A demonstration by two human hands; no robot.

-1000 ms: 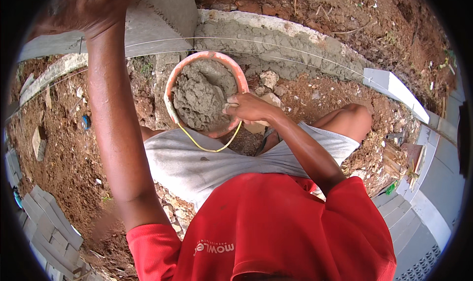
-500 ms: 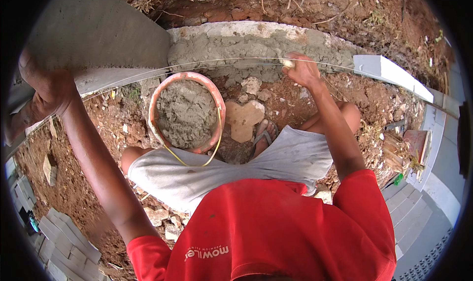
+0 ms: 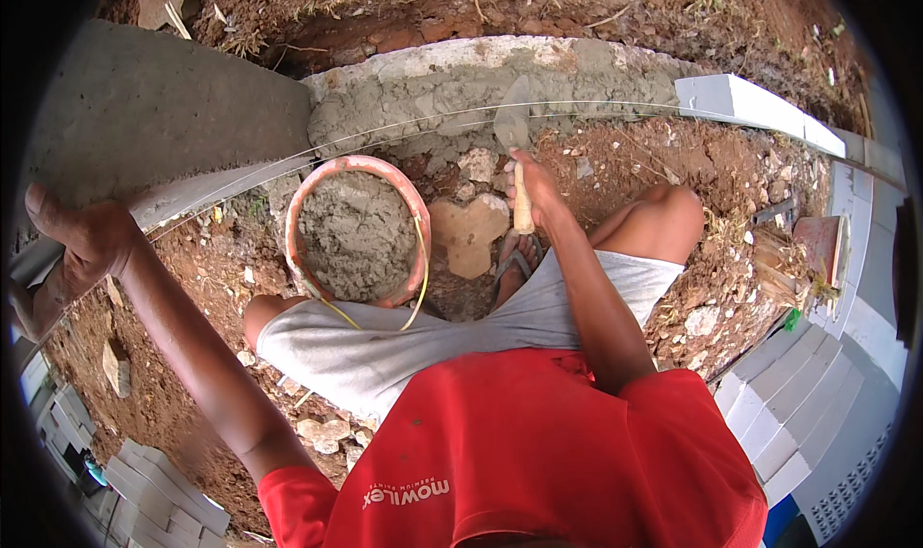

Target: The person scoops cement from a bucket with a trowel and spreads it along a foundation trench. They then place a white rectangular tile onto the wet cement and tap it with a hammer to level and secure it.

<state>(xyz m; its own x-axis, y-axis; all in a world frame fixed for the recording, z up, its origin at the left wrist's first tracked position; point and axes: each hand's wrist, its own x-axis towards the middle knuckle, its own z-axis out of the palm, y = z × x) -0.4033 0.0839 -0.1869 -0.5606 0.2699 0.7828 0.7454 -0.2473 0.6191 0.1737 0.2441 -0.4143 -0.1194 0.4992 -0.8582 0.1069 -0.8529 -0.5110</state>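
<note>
My right hand [image 3: 540, 190] is closed round the pale wooden handle of a trowel [image 3: 512, 117]. The blade points away from me, over the grey mortar bed [image 3: 413, 106] and across a thin string line [image 3: 452, 114]. At the far left, my left hand [image 3: 82, 245] is by the near edge of a grey concrete block wall [image 3: 183, 101], thumb and fingers spread apart; its fingertips are dim at the rim of the view. Between my knees and the mortar bed stands an orange-rimmed bucket [image 3: 418, 211] holding wet mortar [image 3: 351, 236], its yellow handle [image 3: 420, 288] hanging toward me.
A light block [image 3: 731, 101] sits at the right end of the mortar bed. Flat stone [image 3: 468, 233] lies beside the bucket. Stacked blocks [image 3: 788, 385] are at right, more blocks [image 3: 159, 495] at lower left. Rubble and reddish soil [image 3: 183, 356] surround me.
My right hand has moved left and toward me, turning the trowel so its blade points away over the mortar. My left hand stays at the wall; the view has shifted slightly.
</note>
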